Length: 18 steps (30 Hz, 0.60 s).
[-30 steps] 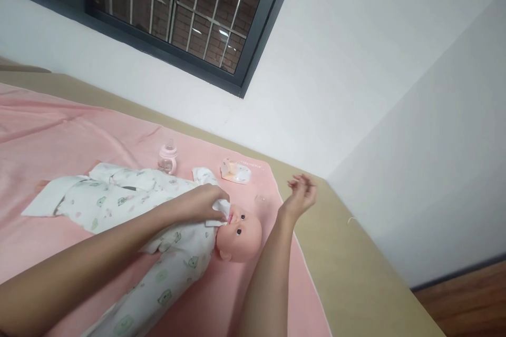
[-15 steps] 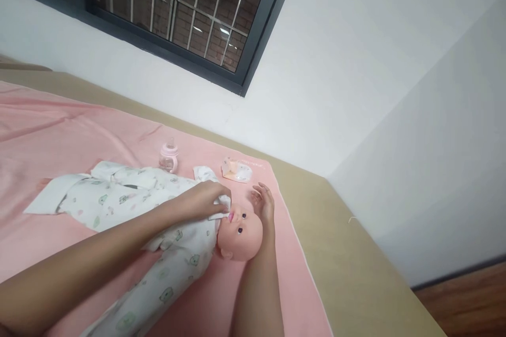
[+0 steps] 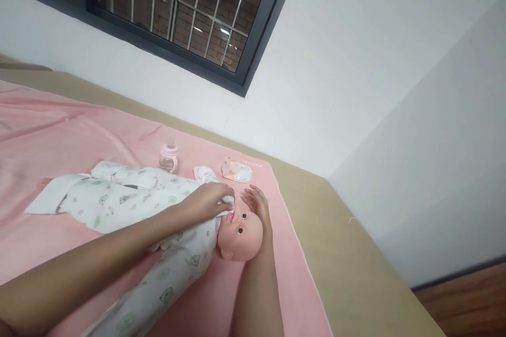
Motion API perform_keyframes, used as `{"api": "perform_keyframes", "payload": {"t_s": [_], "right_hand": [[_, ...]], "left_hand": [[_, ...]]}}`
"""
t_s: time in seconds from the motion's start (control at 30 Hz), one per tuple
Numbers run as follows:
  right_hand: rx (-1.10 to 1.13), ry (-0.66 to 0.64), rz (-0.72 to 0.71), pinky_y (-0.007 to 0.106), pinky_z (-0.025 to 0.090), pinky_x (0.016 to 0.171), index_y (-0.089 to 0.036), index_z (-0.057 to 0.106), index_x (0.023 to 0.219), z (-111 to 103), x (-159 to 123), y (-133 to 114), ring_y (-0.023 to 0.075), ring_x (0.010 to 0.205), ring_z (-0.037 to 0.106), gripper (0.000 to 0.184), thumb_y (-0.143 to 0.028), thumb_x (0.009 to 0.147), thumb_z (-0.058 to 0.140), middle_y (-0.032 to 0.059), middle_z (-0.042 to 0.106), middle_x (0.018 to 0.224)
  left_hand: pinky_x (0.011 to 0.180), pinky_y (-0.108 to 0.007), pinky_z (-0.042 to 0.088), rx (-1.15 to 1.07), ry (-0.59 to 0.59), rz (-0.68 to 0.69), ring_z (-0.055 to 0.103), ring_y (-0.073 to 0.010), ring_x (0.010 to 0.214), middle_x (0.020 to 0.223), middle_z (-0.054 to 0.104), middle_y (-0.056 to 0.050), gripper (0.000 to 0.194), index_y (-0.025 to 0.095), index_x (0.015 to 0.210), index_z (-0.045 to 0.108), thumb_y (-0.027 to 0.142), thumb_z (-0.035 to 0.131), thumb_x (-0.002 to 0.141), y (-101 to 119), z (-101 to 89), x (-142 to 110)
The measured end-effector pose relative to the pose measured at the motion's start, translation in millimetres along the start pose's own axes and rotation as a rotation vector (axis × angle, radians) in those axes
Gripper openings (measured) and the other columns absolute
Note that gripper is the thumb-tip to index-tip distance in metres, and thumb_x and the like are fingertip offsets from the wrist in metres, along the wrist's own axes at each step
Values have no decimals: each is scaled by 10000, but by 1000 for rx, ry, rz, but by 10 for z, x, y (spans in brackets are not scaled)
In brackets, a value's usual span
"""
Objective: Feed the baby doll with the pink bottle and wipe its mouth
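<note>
A baby doll (image 3: 240, 239) in a white patterned outfit (image 3: 138, 197) lies on its back on a pink blanket (image 3: 302, 295), head toward the right. My left hand (image 3: 207, 202) reaches across its chest, fingers closed on a small white cloth (image 3: 228, 200) beside the doll's mouth. Most of the cloth is hidden under my fingers. Around the far side of the doll's head curves my right hand (image 3: 256, 201), fingers apart and holding nothing, with the forearm against the head.
A pink-topped baby bottle (image 3: 169, 157) stands beyond the doll's body. Near the blanket's far corner lies a small white and orange packet-like item (image 3: 237, 170). The beige board surface (image 3: 336, 226) borders the blanket, below a white wall (image 3: 356, 63) and barred window (image 3: 177, 5).
My left hand has shifted slightly right with the cloth, along the doll's cheek. My right hand has moved a little left, closer to the doll's face. The doll stays in place.
</note>
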State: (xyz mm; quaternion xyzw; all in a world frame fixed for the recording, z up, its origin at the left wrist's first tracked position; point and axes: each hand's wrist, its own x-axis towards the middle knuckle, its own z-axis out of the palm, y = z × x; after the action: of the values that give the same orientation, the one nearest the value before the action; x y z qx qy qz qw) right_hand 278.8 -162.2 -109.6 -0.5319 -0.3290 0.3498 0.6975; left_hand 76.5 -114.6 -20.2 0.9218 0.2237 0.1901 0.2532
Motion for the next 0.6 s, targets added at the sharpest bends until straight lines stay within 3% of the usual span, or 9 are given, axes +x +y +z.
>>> {"api": "perform_keyframes", "payload": {"t_s": [0.23, 0.6], "right_hand": [[-65, -16, -97, 321, 526, 848, -221, 612, 1066, 41, -63, -32, 204, 995, 607, 406, -330, 683, 693, 55, 645, 1066], [-7, -27, 47, 334, 496, 942, -251, 583, 1114, -9, -1, 13, 202, 1091, 584, 390, -388, 755, 650, 50, 589, 1194]], "left_hand": [[702, -270, 393, -21, 46, -13, 604, -221, 846, 870, 692, -40, 129, 179, 794, 639, 219, 521, 761, 27, 6, 0], [709, -246, 399, -128, -2, 21, 620, -199, 829, 866, 706, -19, 127, 181, 793, 671, 220, 571, 726, 73, 24, -25]]}}
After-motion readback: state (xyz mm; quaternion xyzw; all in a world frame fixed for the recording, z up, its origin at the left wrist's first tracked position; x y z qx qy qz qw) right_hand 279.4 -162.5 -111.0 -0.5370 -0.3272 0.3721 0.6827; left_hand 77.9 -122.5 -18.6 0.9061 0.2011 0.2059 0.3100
